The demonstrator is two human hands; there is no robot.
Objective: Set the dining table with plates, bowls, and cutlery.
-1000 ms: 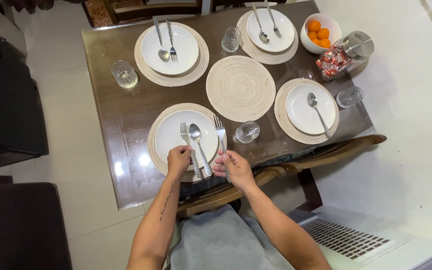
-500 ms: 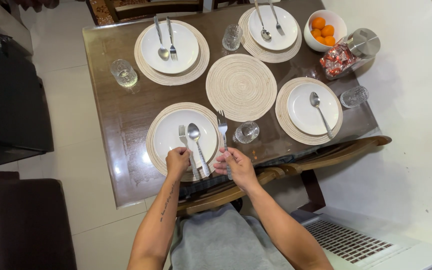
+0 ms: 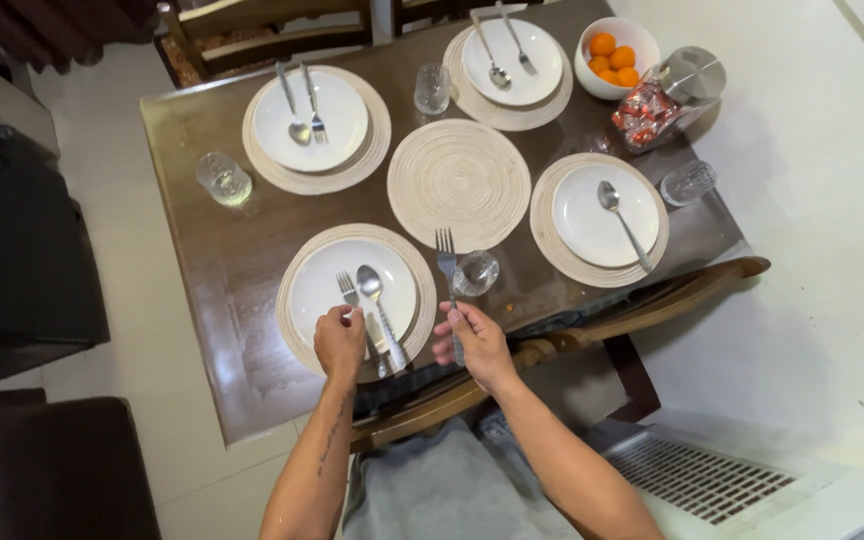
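The right hand [image 3: 472, 343] pinches a fork [image 3: 446, 262] beside the plate [image 3: 330, 282]; the left hand [image 3: 339, 340], curled, seems to grip the plate's fork [image 3: 349, 292].

The right hand [image 3: 474, 343] grips a fork [image 3: 447, 268] by its handle; just beyond its tines sits a glass [image 3: 476, 272], with a bare placemat [image 3: 459, 184] farther on. Left of the grip, a plate [image 3: 324, 290] carries a spoon [image 3: 380, 310] and second fork [image 3: 352, 296] under the left hand [image 3: 339, 341].

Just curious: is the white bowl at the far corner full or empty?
Full: the white bowl holds small orange fruits heaped to its rim.
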